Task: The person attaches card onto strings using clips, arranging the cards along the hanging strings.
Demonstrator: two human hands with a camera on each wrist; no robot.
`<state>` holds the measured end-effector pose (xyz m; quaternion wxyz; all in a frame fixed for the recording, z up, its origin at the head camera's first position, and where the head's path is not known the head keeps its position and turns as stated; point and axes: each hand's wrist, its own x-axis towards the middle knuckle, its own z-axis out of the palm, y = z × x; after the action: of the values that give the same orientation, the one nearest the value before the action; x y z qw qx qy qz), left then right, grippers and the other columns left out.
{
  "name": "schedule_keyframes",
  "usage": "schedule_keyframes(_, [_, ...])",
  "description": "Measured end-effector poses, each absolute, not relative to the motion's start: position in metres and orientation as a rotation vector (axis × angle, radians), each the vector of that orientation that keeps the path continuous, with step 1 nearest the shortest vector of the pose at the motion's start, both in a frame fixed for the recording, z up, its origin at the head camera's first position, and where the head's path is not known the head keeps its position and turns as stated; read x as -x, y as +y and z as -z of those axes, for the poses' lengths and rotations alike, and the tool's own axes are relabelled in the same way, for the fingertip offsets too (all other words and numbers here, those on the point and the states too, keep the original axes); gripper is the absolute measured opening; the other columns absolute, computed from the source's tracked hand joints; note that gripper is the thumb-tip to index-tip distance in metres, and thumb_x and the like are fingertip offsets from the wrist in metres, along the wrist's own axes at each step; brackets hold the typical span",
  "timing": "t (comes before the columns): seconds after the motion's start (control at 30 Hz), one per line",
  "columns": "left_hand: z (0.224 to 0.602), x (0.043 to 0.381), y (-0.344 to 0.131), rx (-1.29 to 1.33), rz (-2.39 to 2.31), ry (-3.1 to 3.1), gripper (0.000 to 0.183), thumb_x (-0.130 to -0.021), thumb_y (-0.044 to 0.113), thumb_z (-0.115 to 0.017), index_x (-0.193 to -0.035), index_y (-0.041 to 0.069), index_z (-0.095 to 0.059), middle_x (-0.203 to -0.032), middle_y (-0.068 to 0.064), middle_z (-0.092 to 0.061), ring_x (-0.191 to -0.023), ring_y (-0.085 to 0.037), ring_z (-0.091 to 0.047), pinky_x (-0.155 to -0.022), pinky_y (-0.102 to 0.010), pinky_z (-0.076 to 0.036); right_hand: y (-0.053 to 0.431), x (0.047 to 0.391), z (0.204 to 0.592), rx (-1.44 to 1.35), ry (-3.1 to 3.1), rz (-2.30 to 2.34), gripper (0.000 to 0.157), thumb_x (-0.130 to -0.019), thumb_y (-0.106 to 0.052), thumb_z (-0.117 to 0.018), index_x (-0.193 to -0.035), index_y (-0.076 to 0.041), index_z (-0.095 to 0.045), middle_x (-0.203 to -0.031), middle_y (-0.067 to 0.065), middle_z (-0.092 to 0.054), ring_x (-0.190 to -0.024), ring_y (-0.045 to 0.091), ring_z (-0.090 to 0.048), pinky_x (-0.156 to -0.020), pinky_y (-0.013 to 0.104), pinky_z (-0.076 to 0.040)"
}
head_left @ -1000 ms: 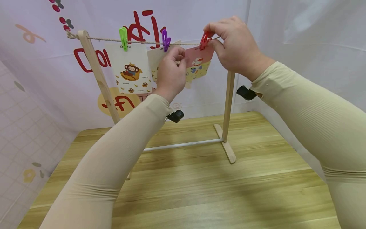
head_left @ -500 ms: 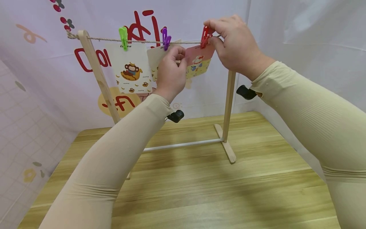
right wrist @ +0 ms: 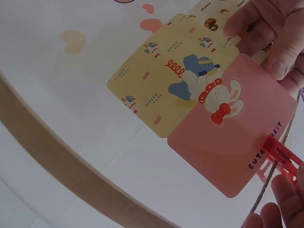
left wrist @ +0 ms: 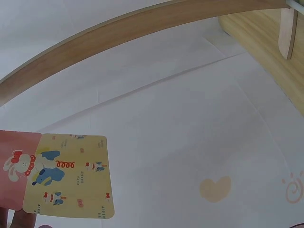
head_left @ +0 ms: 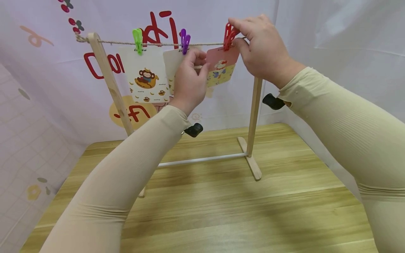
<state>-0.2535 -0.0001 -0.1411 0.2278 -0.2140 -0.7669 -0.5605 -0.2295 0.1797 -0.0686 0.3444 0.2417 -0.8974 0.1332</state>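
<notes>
My right hand [head_left: 264, 49] pinches a red clothespin [head_left: 228, 37] at the right end of the rope. The clothespin sits over the rope and the top edge of a pink-and-yellow rabbit card [head_left: 221, 66]. The right wrist view shows the clothespin's jaws on the pink end of the card [right wrist: 223, 137]. My left hand [head_left: 191, 79] holds the left edge of this card between thumb and fingers. Just above the left hand, a purple clothespin [head_left: 185, 42] carries a second card [head_left: 172, 65], partly hidden behind the hand. A green clothespin [head_left: 137, 41] carries a white monkey card [head_left: 147, 79] farther left.
The rope [head_left: 120, 43] runs between two wooden posts [head_left: 110, 84] of a stand joined by a white rod [head_left: 202, 160]. It stands on a wood-grain table [head_left: 227, 211]. A printed white curtain [head_left: 218, 112] hangs behind.
The red clothespin has risen slightly with my right hand, and the rope and rabbit card have lifted with it. My left hand stays nearly in place at the card's edge.
</notes>
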Motion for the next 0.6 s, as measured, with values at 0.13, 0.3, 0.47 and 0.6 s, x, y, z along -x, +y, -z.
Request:
schedule_keyframes(0.13, [0.142,0.250,0.000,0.607,1.550,-2.125,0.024,-0.094,0.020,-0.053,-0.118,0.019,-0.049,-0.113,0.002,-0.054,-0.100,-0.009,-0.055,-0.087,-0.019,-0.046,0.180,0.227,0.069,-0.637,-2.316,-0.368,0.043,-0.097,-0.020,-0.043,-0.140,-0.016,-0.042,-0.129,0.004,-0.057,-0.120,0.024,-0.040,-0.096,0.036,-0.034])
schedule_keyframes(0.3, [0.145,0.245,-0.002,0.642,1.543,-2.141,0.025,-0.094,0.021,-0.053,-0.119,0.020,-0.048,-0.113,0.002,-0.055,-0.097,-0.010,-0.057,-0.083,-0.021,-0.048,0.182,0.226,0.072,-0.650,-2.285,-0.404,0.044,-0.096,-0.018,-0.044,-0.140,-0.014,-0.041,-0.129,0.005,-0.056,-0.118,0.025,-0.040,-0.095,0.036,-0.033])
schedule_keyframes(0.47, [0.151,0.241,-0.008,0.649,1.468,-2.175,0.026,-0.094,0.024,-0.054,-0.119,0.019,-0.048,-0.113,0.004,-0.057,-0.093,-0.010,-0.057,-0.080,-0.022,-0.048,0.186,0.226,0.081,-0.680,-2.219,-0.422,0.043,-0.095,-0.017,-0.047,-0.137,-0.012,-0.045,-0.125,0.007,-0.057,-0.114,0.025,-0.042,-0.095,0.036,-0.032])
schedule_keyframes(0.6, [0.159,0.237,-0.014,0.660,1.372,-2.200,0.026,-0.094,0.028,-0.054,-0.118,0.019,-0.049,-0.108,0.007,-0.058,-0.086,-0.010,-0.055,-0.075,-0.023,-0.047,0.192,0.227,0.089,-0.696,-2.174,-0.439,0.041,-0.094,-0.018,-0.051,-0.135,-0.010,-0.048,-0.125,0.008,-0.058,-0.116,0.025,-0.043,-0.098,0.035,-0.030])
